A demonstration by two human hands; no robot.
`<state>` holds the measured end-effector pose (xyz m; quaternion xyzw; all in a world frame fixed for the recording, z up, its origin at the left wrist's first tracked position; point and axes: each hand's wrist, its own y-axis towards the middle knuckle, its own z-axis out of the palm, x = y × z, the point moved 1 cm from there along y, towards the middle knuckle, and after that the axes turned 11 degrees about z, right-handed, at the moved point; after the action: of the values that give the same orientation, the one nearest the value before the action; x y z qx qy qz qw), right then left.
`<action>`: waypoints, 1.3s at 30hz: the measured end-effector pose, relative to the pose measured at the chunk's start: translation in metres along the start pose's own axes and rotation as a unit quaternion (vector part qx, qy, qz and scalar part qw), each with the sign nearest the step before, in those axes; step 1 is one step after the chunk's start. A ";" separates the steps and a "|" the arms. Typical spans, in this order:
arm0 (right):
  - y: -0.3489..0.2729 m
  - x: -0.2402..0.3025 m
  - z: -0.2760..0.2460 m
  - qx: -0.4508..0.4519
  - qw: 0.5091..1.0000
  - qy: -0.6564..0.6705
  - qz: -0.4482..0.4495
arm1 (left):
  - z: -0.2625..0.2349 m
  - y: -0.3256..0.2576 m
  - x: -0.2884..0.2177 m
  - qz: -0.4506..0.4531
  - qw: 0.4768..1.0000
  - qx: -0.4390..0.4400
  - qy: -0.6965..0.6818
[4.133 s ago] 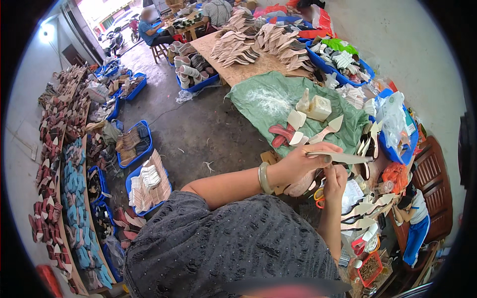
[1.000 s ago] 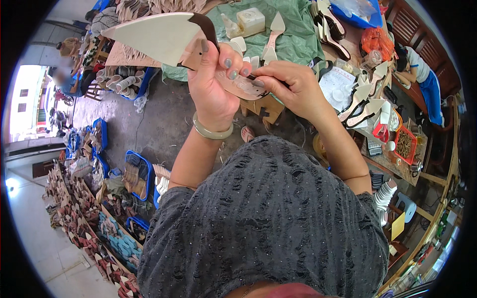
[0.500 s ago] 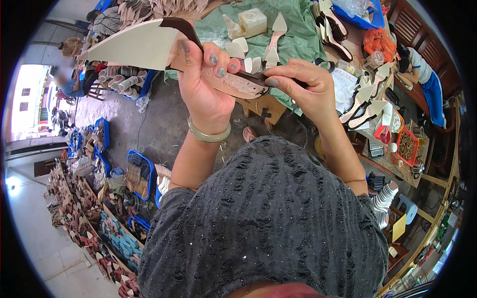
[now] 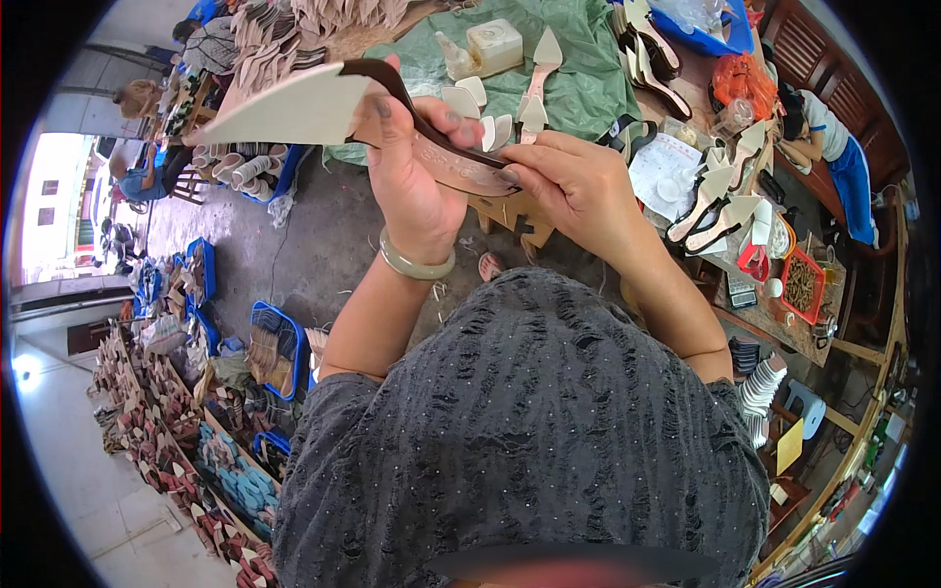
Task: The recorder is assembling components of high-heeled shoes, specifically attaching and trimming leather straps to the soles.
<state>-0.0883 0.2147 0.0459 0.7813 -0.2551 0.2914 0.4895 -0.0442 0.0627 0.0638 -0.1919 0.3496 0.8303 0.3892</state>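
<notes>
Held up in front of the wearer's chest, a pink-and-white shoe sole (image 4: 279, 106) spans both hands, its white point jutting out to the left of the left hand (image 4: 417, 181). That hand wraps the middle of the sole, thumb on the near face, while the right hand (image 4: 583, 191) pinches the other end between thumb and fingers. A dark strip (image 4: 377, 71) follows the sole's far edge from the white part toward the right fingertips; the work looks well along there, though how firmly the strip is attached cannot be told, and the end under the right fingers is hidden. Right of the right hand, dark-sided soles (image 4: 708, 196) lie in a group, apparently further on; beyond the hands, a pointed sole (image 4: 547, 54) on the green cloth (image 4: 593, 78) shows no dark side from this angle and looks left to do. Just past the left fingers sit small white pieces (image 4: 469, 93), the tightest spot for a swing outward. The widest room opens left of the left hand, above the gray floor (image 4: 314, 211); toward the body, the dark shirt (image 4: 520, 421) limits any pull back.
</notes>
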 end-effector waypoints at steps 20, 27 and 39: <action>0.036 -0.031 -0.017 0.216 0.928 0.166 0.253 | -0.006 0.034 -0.022 -0.351 0.589 0.467 0.558; 0.030 -0.035 -0.033 0.144 0.892 0.338 0.264 | 0.004 0.024 -0.025 -0.373 0.674 0.416 0.483; 0.008 -0.029 0.008 -0.015 0.800 0.532 0.277 | 0.003 -0.008 0.005 -0.271 0.909 0.212 0.236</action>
<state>-0.1124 0.2078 0.0281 0.3926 -0.1645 0.7802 0.4585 -0.0413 0.0710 0.0597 -0.3825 0.5339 0.5294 0.5370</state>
